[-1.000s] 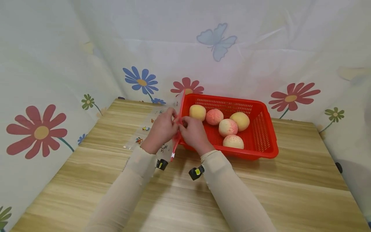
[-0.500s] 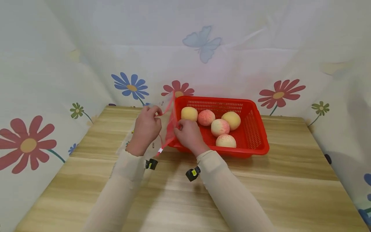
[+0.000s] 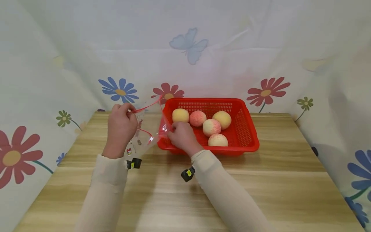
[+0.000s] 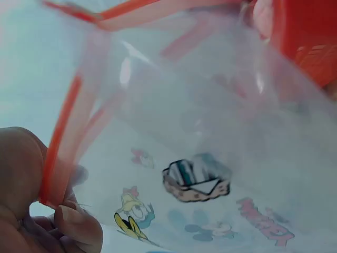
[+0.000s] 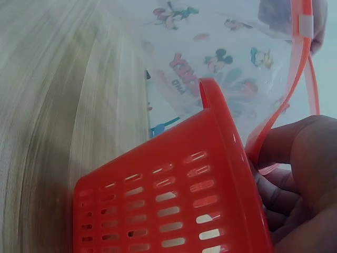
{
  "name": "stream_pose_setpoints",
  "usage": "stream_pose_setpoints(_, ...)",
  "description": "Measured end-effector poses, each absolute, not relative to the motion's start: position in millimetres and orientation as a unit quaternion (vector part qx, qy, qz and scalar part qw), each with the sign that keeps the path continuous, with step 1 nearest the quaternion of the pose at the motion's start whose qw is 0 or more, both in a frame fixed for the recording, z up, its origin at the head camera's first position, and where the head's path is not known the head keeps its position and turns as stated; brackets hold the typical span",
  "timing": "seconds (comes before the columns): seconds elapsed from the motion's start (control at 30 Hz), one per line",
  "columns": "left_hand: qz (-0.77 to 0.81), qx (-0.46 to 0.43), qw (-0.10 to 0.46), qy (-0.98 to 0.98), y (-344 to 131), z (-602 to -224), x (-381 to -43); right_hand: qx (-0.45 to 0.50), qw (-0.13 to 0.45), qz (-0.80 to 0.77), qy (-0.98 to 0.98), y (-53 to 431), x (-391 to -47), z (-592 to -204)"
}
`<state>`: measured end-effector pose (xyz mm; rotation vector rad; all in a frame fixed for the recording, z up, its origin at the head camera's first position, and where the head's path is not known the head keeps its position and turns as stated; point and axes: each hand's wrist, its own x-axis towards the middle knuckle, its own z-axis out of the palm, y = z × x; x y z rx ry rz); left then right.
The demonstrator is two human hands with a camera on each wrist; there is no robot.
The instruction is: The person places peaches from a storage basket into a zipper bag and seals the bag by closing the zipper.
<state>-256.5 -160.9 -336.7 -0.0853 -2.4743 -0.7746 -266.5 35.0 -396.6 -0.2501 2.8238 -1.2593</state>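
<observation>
A clear zip bag (image 3: 147, 120) with a red zip edge and cartoon prints is held up between my hands, its mouth spread wide. My left hand (image 3: 120, 129) pinches one red edge between thumb and fingers, plain in the left wrist view. The opposite edge is gripped by my right hand (image 3: 184, 137) right beside the left rim of the red basket (image 3: 250, 149). A white zip slider (image 3: 151, 139) sits low on the near edge of the mouth. Inside the basket lie several peaches, among them a yellow peach (image 3: 180, 115) and a pinkish-red peach (image 3: 197, 118).
The basket stands on a wood-grain table (image 3: 185, 193), its far side close to a white curtain (image 3: 232, 64) printed with flowers and a butterfly. Near the middle of the basket are a white-and-pink peach (image 3: 212, 128) and a pale peach (image 3: 218, 140).
The left hand has moved left, away from the right hand, pulling the bag's mouth from nearly closed to wide open. The right hand keeps its grip beside the basket; the head view has shifted.
</observation>
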Motion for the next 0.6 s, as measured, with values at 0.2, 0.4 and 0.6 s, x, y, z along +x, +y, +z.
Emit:
stream_pose_setpoints(0.2, -0.295, 0.005, 0.286, -0.912, -179, -331, -252, -0.079, 0.043, -0.407, 0.909, 34, -266, -394)
stream_pose_setpoints(0.4, -0.311, 0.021, 0.281, -0.908, -187, -329, -251, -0.068, 0.060, -0.396, 0.914, 39, -265, -391)
stream_pose_setpoints(0.6, -0.354, 0.030, 0.258, -0.898, -187, -328, -254, -0.063, 0.060, -0.391, 0.916, 45, -266, -392)
